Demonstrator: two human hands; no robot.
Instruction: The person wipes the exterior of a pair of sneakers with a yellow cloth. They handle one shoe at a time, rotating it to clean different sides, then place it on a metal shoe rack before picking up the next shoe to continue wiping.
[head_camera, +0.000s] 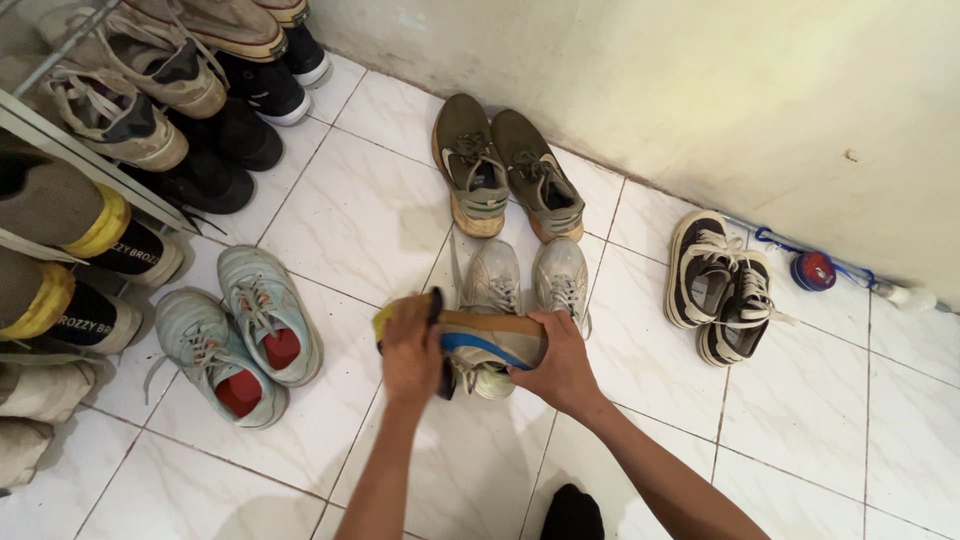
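Shoe cleaning under way: the right hand (560, 372) has its grip closed on a grey sneaker (490, 345) turned sole-side up, the left hand (410, 350) grips a yellow sponge (392, 312) against its heel end, while its mate (560, 280) beyond waits on the floor (360, 215).

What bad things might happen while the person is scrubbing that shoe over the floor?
1. The right hand grips the shoe only at one end, so a hard push from the sponge in the left hand might knock it loose.
2. It is held right above the grey pair, so dirt or drips may land on them.
3. If the sponge is wet, the white floor tiles could get slippery.
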